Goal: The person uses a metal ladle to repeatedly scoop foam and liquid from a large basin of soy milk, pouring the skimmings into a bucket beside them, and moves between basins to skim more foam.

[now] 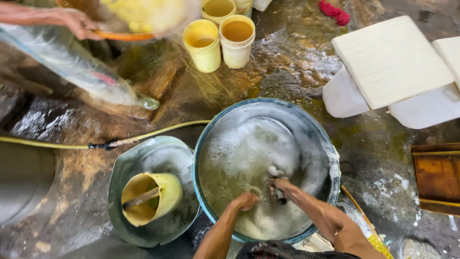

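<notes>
My right hand (283,188) has its fingers curled tight around a small dark object in the soapy basin (316,144) on the wet floor. My left hand (244,201) rests on a large foamy round pan (249,153) in it, fingers bent; grip unclear.

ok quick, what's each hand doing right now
Left hand: curled in the soapy basin, grip cannot be told.
Right hand: closed on a dark small object.
</notes>
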`<state>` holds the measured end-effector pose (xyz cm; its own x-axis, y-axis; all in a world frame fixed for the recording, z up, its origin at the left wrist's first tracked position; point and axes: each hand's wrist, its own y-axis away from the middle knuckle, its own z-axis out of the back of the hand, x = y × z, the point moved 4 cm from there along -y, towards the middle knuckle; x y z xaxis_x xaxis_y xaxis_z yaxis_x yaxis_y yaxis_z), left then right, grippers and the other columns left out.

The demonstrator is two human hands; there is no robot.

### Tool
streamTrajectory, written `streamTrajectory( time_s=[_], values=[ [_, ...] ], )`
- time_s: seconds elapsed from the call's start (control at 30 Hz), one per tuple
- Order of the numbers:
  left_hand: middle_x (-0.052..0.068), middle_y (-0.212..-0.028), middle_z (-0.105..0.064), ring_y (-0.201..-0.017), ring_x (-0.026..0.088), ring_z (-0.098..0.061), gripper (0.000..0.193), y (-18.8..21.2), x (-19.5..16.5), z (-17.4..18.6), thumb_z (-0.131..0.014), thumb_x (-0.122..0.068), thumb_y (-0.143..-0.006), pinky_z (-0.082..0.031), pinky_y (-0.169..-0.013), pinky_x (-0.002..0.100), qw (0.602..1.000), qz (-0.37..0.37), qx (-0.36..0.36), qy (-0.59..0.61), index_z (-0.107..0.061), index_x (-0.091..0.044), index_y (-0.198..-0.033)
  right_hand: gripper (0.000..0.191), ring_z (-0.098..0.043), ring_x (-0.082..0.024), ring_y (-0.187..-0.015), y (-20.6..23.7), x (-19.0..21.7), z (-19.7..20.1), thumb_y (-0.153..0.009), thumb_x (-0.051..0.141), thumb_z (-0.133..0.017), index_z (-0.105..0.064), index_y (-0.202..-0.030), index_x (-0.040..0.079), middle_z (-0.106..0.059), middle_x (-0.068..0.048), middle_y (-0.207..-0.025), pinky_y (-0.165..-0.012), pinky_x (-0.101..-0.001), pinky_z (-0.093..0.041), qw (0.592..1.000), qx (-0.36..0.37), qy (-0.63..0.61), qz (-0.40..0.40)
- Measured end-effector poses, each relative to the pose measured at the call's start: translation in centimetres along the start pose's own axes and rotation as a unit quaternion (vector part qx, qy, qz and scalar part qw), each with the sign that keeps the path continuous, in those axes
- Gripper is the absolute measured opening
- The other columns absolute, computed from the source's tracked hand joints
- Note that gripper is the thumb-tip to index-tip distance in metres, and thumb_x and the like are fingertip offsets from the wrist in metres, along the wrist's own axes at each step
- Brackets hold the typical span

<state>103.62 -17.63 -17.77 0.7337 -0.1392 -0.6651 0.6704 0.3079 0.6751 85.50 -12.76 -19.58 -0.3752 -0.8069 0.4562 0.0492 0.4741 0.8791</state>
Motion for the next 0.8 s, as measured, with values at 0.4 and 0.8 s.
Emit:
streamTrajectory(
  time_s=[0.4, 0.8],
  values=[
    [0.013, -0.149, -0.057, -0.135, 0.029, -0.057, 0.067, 24.0, 8.6, 5.1, -0.057, -0.041, -0.098, -0.059, -0.091, 0.047, 0.6, -0.143, -0.514, 0.596, -0.043, -0.008, -0.154, 0.03, -0.051, -0.011, -0.048, 6.1, 6.0, 1.4, -0.102, 0.019, -0.055, -0.053, -0.073, 0.01, -0.053, 0.001, -0.061, -0.045, -0.0265, -0.046, 0.959, 0.188, 0.167, -0.13],
    [0.01, -0.169, -0.042, -0.16, 0.026, -0.028, 0.075, 41.0, 26.8, -10.9, -0.044, -0.054, -0.105, -0.024, -0.112, 0.048, 0.255, -0.11, -0.756, 0.593, -0.025, -0.014, -0.166, 0.025, -0.052, -0.015, -0.051, 14.4, 4.7, -14.8, -0.098, 0.019, -0.056, -0.061, -0.079, 0.003, -0.054, -0.005, -0.064, -0.047, -0.0306, -0.044, 0.887, 0.179, 0.419, -0.079]
  ],
)
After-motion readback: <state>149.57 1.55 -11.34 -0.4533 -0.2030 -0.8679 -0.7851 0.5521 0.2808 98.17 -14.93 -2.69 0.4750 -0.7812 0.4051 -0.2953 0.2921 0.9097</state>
